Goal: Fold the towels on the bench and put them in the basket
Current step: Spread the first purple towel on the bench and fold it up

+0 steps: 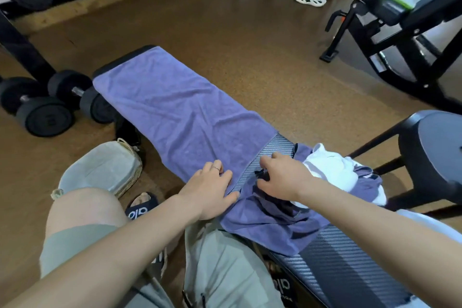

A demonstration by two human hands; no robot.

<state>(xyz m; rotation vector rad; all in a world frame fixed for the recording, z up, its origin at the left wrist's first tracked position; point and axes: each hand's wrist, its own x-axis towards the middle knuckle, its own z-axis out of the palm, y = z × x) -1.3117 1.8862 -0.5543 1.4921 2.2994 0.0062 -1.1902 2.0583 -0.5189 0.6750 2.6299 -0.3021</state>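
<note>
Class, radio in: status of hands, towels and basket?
Left hand flat on spread purple towel. Right hand on bench, no grip. Towel heap unfolded. Basket holds no towel.

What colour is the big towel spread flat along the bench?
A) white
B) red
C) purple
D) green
C: the spread towel covering the far part of the bench is purple, and the left hand rests at its near edge.

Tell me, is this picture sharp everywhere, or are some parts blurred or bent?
Head view: the purple towel and both hands, left hand, right hand, are sharp; the top right corner is smeared; the wide lens bends the edges; lighting is soft and even.
</note>
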